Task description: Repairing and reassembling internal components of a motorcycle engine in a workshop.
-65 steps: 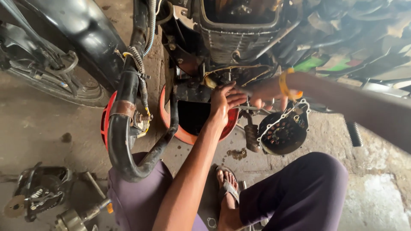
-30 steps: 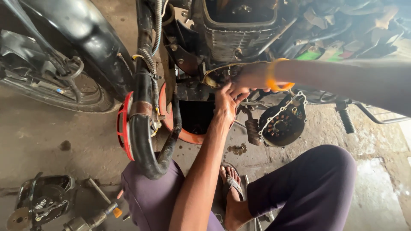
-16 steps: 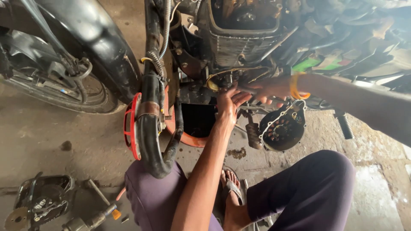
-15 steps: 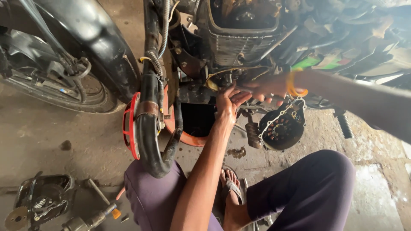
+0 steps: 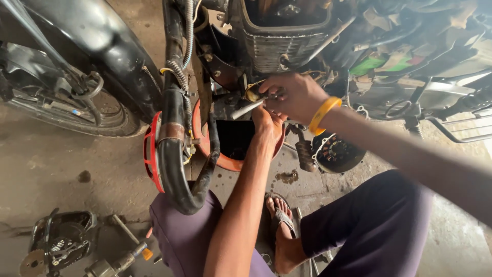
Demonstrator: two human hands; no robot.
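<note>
My right hand (image 5: 292, 97), with a yellow band on its wrist, reaches in from the right under the motorcycle engine (image 5: 284, 46). It grips a short silvery tool (image 5: 245, 109) that points left beside a brass-coloured fitting. My left hand (image 5: 267, 128) comes up from between my knees and rests just below the right hand, against the engine's underside. Its fingers are hidden behind the right hand. An orange drain pan (image 5: 225, 163) with a dark inside lies on the floor right under both hands.
A black exhaust pipe (image 5: 171, 169) with a red guard (image 5: 150, 154) hangs left of my arm. The front wheel (image 5: 97, 115) stands at far left. A round engine cover (image 5: 335, 154) dangles on the right. Loose parts (image 5: 61, 238) lie bottom left. My sandalled foot (image 5: 279, 220) is below.
My right hand has slid left over the left hand and closed on the silvery tool. The left hand's spread fingers are now covered. The view has shifted closer to the engine.
</note>
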